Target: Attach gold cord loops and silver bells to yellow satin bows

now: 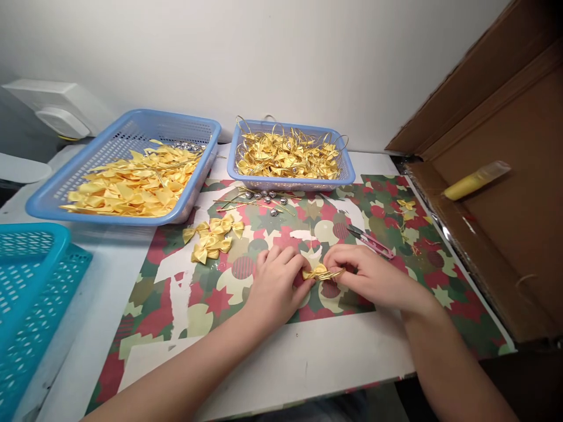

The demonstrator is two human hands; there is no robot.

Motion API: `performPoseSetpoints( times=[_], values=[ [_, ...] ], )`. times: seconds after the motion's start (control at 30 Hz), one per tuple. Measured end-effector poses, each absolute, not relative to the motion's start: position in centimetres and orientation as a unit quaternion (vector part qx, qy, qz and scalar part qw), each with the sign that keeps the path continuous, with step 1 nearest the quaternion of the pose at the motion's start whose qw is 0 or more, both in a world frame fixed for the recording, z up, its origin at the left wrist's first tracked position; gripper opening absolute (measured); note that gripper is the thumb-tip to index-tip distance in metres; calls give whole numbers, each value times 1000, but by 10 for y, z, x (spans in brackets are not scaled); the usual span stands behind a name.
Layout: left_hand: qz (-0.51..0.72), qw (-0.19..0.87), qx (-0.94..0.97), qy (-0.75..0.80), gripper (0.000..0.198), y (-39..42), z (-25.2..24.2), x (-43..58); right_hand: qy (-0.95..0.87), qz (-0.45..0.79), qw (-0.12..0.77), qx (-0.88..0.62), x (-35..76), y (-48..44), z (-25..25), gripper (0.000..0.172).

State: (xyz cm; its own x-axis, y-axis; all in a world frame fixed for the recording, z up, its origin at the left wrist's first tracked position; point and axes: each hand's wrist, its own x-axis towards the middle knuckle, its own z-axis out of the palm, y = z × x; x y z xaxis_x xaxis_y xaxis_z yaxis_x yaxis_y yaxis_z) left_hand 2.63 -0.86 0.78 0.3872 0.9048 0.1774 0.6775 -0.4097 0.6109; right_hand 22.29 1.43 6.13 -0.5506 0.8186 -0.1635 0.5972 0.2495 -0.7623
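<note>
Pinches a small yellow bow (pixel 313 271) between left thumb and fingers, and holds the gold wire (pixel 329 275) beside it in the fingertips of the right hand (pixel 372 275). Narrow at both the left hand (pixel 278 281) and the right; cannot tell how firmly. Position of bow and wire: between the two hands, low over the patterned mat (pixel 241 268); cannot tell whether touching it.

Could crush the bow's folds by pressing too hard with the left thumb, or lose it through too slack a pinch. Could kink the thin wire by pulling unevenly on the right. Could nudge the pink-handled snips (pixel 372 241), just beyond the right hand, by swinging that wrist forward. Could set the silver bells (pixel 275 212) rolling, round and loose on the mat, by brushing past toward the smaller blue basket (pixel 290 183). Could scatter the loose bows (pixel 212 237) by sweeping the left hand sideways.
</note>
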Motion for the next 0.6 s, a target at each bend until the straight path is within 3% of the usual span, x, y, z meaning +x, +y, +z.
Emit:
performPoseSetpoints(
  times=[0.13,0.27,0.47,0.6],
  values=[
    [276,259,793,477,12,-10,8,26,-774,416,124,-461,216,11,61,26],
    [339,405,711,464,5,-10,13,23,-798,398,147,-427,211,10,59,25],
    [364,703,448,416,24,-4,22,14,-843,312,286,-333,206,9,52,22],
    [351,751,382,408,33,-1,27,10,-853,252,336,-311,200,8,45,20]
  ],
)
